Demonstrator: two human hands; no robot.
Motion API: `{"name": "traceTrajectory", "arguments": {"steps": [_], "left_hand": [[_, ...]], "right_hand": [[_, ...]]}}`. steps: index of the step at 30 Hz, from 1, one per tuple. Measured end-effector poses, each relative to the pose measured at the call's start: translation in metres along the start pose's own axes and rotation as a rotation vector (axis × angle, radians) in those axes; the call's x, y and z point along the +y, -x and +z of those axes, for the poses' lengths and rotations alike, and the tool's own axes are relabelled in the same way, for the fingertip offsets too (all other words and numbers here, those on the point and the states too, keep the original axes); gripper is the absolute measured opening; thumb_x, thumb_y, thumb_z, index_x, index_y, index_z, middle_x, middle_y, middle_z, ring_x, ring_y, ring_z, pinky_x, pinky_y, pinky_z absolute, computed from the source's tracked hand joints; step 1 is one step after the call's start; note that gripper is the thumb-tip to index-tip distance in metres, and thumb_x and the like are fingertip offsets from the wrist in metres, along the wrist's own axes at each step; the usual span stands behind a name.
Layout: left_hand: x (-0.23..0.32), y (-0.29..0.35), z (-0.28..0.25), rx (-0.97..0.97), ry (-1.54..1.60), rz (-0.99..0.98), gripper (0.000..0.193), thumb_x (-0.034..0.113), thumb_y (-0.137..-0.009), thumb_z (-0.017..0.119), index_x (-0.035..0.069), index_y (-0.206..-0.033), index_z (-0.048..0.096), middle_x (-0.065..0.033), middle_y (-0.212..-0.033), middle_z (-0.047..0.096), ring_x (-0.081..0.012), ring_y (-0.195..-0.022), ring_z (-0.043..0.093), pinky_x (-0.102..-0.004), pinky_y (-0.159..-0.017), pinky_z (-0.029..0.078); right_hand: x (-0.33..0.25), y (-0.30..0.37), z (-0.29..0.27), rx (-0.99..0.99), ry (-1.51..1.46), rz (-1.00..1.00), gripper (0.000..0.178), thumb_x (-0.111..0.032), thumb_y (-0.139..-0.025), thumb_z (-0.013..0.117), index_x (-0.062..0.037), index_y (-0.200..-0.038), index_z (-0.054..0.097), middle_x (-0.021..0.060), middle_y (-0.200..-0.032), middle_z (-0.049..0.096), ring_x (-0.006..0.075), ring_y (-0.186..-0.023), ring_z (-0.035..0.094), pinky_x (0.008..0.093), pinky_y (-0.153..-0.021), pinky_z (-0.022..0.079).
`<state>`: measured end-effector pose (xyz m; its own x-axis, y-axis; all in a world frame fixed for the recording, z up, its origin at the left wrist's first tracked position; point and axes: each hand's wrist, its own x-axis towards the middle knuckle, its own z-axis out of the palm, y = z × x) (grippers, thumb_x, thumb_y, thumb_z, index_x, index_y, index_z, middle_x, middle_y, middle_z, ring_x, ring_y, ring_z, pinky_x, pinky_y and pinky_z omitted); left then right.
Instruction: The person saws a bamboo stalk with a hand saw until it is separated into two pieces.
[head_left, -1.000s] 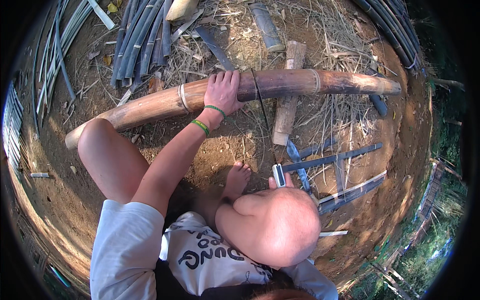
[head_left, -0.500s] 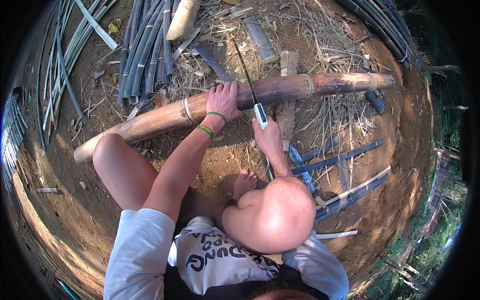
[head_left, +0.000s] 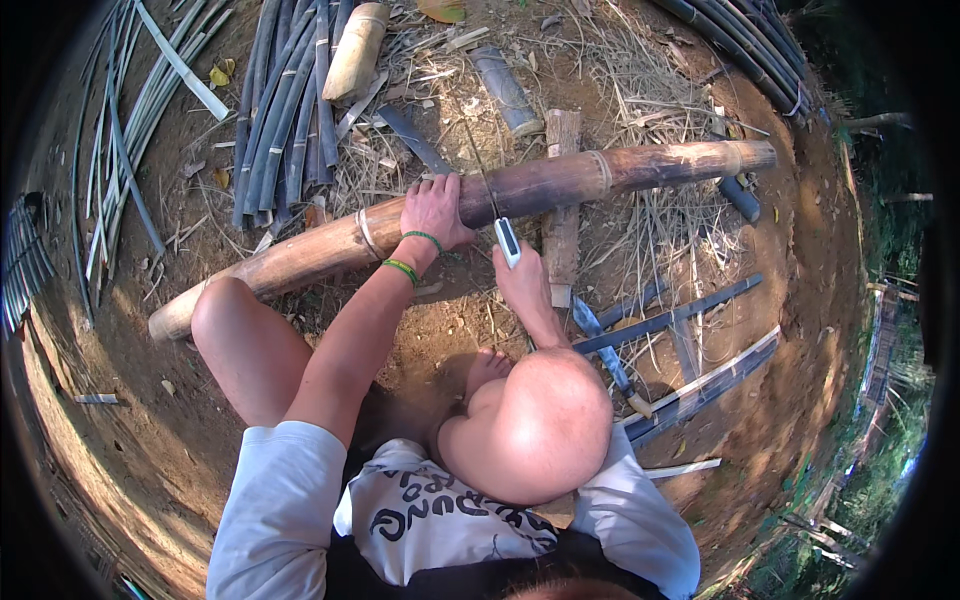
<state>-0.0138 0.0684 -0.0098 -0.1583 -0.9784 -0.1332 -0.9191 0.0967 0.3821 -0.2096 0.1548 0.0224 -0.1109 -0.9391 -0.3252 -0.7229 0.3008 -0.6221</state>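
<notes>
A thick brown bamboo pole (head_left: pixel 550 182) lies crosswise in front of me, dark and scorched toward its right part. My left hand (head_left: pixel 433 210) is clasped over the top of it, just left of the saw. In my right hand (head_left: pixel 522 278) is a handsaw (head_left: pixel 508 243) with a white and dark handle. Its thin blade crosses the pole close to my left hand, the tip pointing away from me. How deep the blade sits in the bamboo cannot be made out. My left knee is against or close to the pole's left part.
A wooden block (head_left: pixel 563 240) runs beneath the pole. Right of my foot lies a long-bladed knife (head_left: pixel 603 345) beside split bamboo strips (head_left: pixel 690 390). Dark bamboo poles (head_left: pixel 285 110) and a short pale bamboo piece (head_left: pixel 356 52) lie beyond, with dry straw (head_left: pixel 640 85) scattered around.
The saw and my right hand have come back toward me, so less blade reaches past the pole. My left hand keeps its place on the bamboo. The whole view has shifted slightly.
</notes>
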Motion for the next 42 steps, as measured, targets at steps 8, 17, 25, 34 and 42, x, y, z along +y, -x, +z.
{"name": "traceTrajectory", "arguments": {"steps": [8, 17, 25, 34, 42], "left_hand": [[0.002, 0.01, 0.014, 0.093, -0.043, 0.029, 0.095, 0.043, -0.061, 0.094, 0.006, -0.139, 0.053, -0.0132, -0.129, 0.063, -0.034, -0.125, 0.061, -0.0479, -0.109, 0.047], [0.0, 0.004, 0.018, 0.152, -0.036, 0.047, 0.099, 0.039, -0.058, 0.093, 0.006, -0.142, 0.051, -0.0115, -0.125, 0.063, -0.0324, -0.121, 0.062, -0.0466, -0.105, 0.048], [-0.001, 0.01, 0.027, 0.173, -0.033, 0.071, 0.095, 0.037, -0.057, 0.093, 0.006, -0.137, 0.053, -0.0111, -0.121, 0.063, -0.0321, -0.115, 0.064, -0.0456, -0.101, 0.049], [-0.003, 0.005, 0.024, 0.169, -0.002, 0.06, 0.097, 0.043, -0.059, 0.095, 0.006, -0.137, 0.053, -0.0116, -0.123, 0.064, -0.0327, -0.115, 0.065, -0.0467, -0.1, 0.05], [0.004, 0.012, 0.023, 0.112, -0.031, 0.024, 0.098, 0.041, -0.061, 0.093, 0.006, -0.142, 0.052, -0.0122, -0.13, 0.062, -0.0323, -0.127, 0.06, -0.0463, -0.11, 0.047]], "right_hand": [[0.03, 0.127, -0.072, -0.171, -0.037, 0.313, 0.043, -0.039, -0.1, 0.07, 0.003, -0.107, 0.069, 0.0314, -0.094, 0.073, 0.0501, -0.093, 0.073, 0.0563, -0.08, 0.055], [-0.014, -0.02, 0.0, 0.007, 0.079, -0.016, 0.041, -0.035, -0.099, 0.07, 0.0062, -0.099, 0.07, 0.0342, -0.088, 0.071, 0.0539, -0.093, 0.071, 0.0567, -0.077, 0.054], [0.119, 0.13, -0.034, -0.102, -0.326, 0.112, 0.039, -0.035, -0.101, 0.071, 0.0045, -0.102, 0.07, 0.0286, -0.089, 0.074, 0.0466, -0.087, 0.075, 0.0543, -0.075, 0.055], [-0.019, -0.016, -0.006, -0.034, 0.056, 0.019, 0.04, -0.032, -0.099, 0.07, 0.0073, -0.099, 0.072, 0.0327, -0.089, 0.073, 0.0513, -0.091, 0.073, 0.055, -0.077, 0.056], [-0.006, 0.113, -0.078, -0.179, -0.036, 0.256, 0.034, -0.03, -0.101, 0.07, 0.0038, -0.104, 0.07, 0.0259, -0.09, 0.076, 0.0393, -0.087, 0.077, 0.0508, -0.077, 0.058]]}}
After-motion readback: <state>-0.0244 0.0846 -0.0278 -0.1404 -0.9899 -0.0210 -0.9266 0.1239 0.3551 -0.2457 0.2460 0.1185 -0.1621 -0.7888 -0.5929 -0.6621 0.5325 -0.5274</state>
